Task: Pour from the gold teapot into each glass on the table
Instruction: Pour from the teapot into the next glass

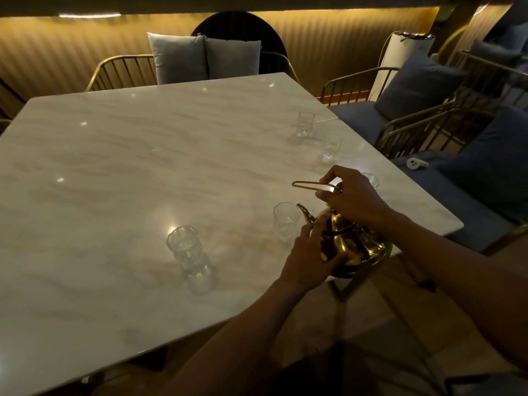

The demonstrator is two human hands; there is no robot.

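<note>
The gold teapot (pixel 347 241) stands near the right edge of the marble table (pixel 143 167), spout pointing left. My left hand (pixel 310 260) cups its body from the near side. My right hand (pixel 353 197) grips the thin gold wire handle (pixel 307 185) above the lid. One clear glass (pixel 285 221) stands just left of the spout. Another glass (pixel 187 248) stands further left. Two more glasses (pixel 305 124) (pixel 330 151) sit along the far right side, and one glass (pixel 371 180) is mostly hidden behind my right hand.
Gold wire chairs with grey cushions (pixel 183 58) stand behind the table, and blue-cushioned chairs (pixel 420 87) line the right. A small white device (pixel 417 162) lies on a blue seat. The table's right edge is close to the teapot.
</note>
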